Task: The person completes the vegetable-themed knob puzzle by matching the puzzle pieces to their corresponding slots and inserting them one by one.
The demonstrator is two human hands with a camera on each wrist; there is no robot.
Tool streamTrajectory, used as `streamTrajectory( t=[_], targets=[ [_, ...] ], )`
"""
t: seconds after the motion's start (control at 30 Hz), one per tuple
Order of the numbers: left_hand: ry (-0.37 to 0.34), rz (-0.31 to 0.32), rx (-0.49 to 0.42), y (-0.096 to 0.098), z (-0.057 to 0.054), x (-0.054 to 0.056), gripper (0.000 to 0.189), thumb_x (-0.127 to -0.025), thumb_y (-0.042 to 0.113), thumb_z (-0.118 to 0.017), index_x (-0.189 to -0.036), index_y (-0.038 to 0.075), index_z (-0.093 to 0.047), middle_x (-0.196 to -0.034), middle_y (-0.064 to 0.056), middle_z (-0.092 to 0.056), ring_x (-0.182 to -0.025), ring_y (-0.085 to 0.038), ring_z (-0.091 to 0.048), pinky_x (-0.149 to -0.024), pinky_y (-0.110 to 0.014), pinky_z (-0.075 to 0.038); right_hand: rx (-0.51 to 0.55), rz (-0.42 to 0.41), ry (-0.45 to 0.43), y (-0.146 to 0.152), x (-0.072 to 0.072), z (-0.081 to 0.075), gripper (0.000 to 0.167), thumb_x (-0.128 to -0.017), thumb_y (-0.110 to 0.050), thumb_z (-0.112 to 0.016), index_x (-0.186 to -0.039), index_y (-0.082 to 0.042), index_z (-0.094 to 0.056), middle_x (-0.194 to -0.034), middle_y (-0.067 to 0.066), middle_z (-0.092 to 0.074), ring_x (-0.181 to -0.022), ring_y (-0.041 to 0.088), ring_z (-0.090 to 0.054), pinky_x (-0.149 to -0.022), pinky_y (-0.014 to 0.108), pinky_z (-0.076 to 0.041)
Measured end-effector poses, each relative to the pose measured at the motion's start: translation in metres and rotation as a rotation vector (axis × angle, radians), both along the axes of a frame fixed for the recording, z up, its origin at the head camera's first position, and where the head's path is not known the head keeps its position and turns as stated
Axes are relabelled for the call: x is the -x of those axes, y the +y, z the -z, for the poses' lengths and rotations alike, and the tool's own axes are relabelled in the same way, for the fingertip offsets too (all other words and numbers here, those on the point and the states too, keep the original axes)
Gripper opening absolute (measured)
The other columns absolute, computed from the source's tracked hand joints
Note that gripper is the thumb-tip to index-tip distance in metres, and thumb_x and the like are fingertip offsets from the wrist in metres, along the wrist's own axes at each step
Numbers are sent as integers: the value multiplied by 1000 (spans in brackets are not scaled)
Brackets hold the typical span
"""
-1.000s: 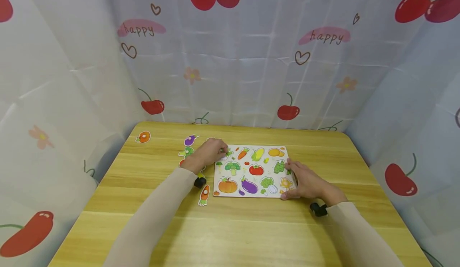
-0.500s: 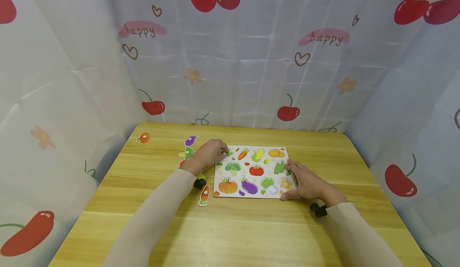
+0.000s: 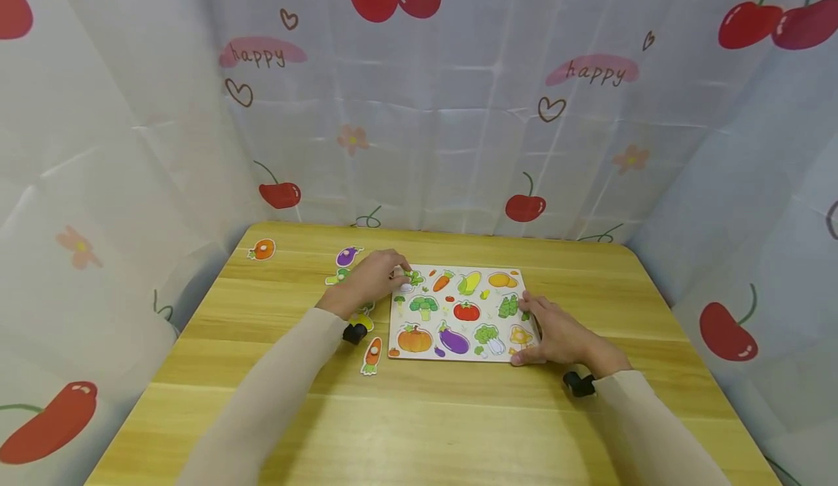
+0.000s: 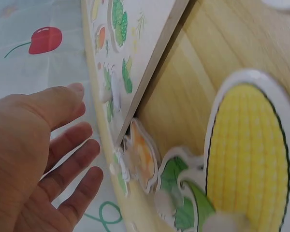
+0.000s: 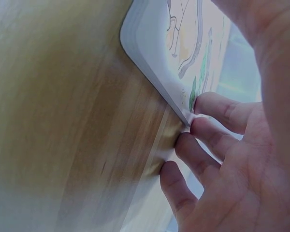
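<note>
The white puzzle board (image 3: pixel 489 311) with printed vegetables lies flat on the table. My left hand (image 3: pixel 373 279) hovers at its far left corner, fingers loosely spread and holding nothing in the left wrist view. Just beyond the fingertips is a leafy, white-bottomed vegetable piece (image 3: pixel 414 279), with a knob showing in the left wrist view. My right hand (image 3: pixel 566 333) rests at the board's right side, the thumb at the near corner and the fingers along the edge. In the right wrist view its fingertips (image 5: pixel 208 104) touch the board's edge and the table.
Loose knobbed pieces lie left of the board: a carrot (image 3: pixel 371 355), an eggplant (image 3: pixel 348 256), a broccoli (image 3: pixel 337 277) and a corn (image 4: pixel 249 150). An orange piece (image 3: pixel 262 249) lies at the far left of the table. A cherry-print curtain (image 3: pixel 445 144) surrounds the table (image 3: pixel 445 420).
My left hand has drawn back slightly to the left, its fingers opening off the leafy piece, which shows more now. The right hand and the board stay in place.
</note>
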State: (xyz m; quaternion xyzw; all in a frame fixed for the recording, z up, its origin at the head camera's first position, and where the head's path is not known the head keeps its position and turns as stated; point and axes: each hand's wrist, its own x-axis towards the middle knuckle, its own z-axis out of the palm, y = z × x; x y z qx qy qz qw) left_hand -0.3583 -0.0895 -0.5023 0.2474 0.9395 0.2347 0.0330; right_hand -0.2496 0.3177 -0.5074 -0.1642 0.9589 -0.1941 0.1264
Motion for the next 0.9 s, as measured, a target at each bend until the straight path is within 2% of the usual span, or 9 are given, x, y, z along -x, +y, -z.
streamTrajectory(
  t=[0.1, 0.2, 0.27, 0.5, 0.63, 0.73, 0.9],
  targets=[
    [7, 3, -9, -11, -2, 1, 28, -116, 23, -75, -138, 8, -82, -149, -12, -78, -125, -29, -76, -116, -49, -64, -2, -1, 7, 0, 0, 2, 124, -82, -58, -105, -173, 4, -47, -187, 34, -31, -165, 60, -43, -134, 78, -39],
    [14, 0, -21, -24, -2, 1, 28, -116, 22, -76, -138, 6, -82, -151, -14, -78, -138, -35, -76, -121, -53, -62, -2, -3, 9, 0, 1, 4, 124, -82, -58, -105, -173, 4, -47, -187, 34, -31, -165, 60, -43, -134, 78, -40],
    [27, -1, -20, -33, -1, 1, 28, -116, 23, -76, -137, 6, -82, -149, -15, -78, -141, -36, -75, -122, -54, -60, 1, -6, 11, 0, 1, 4, 125, -82, -59, -105, -173, 4, -47, -187, 34, -31, -165, 60, -43, -134, 78, -39],
    [68, -28, -28, -61, -4, -4, 25, -114, 22, -79, -133, 7, -85, -142, -14, -82, -143, -40, -74, -128, -59, -55, -1, -4, 13, 4, 3, 3, 126, -82, -60, -104, -173, 4, -45, -187, 34, -30, -166, 61, -41, -134, 78, -39],
    [64, -39, -48, -73, -6, -12, 25, -113, 22, -81, -131, 6, -85, -140, -15, -83, -142, -40, -74, -121, -57, -61, 1, -4, 9, 5, 3, 2, 127, -82, -60, -104, -174, 4, -45, -187, 35, -30, -166, 61, -41, -134, 78, -38],
    [55, -48, -51, -82, -8, -20, 26, -112, 22, -81, -131, 4, -84, -139, -15, -84, -140, -41, -74, -119, -58, -61, 2, -13, 15, 4, 2, 1, 126, -82, -58, -105, -173, 6, -45, -186, 36, -31, -165, 61, -42, -133, 79, -39],
    [78, -38, -26, -96, -9, -33, 25, -111, 19, -82, -129, 2, -84, -133, -15, -85, -133, -41, -78, -119, -60, -61, -7, -12, 14, 0, 0, 1, 125, -83, -58, -105, -173, 5, -45, -186, 36, -32, -165, 61, -42, -134, 78, -39]
  ],
)
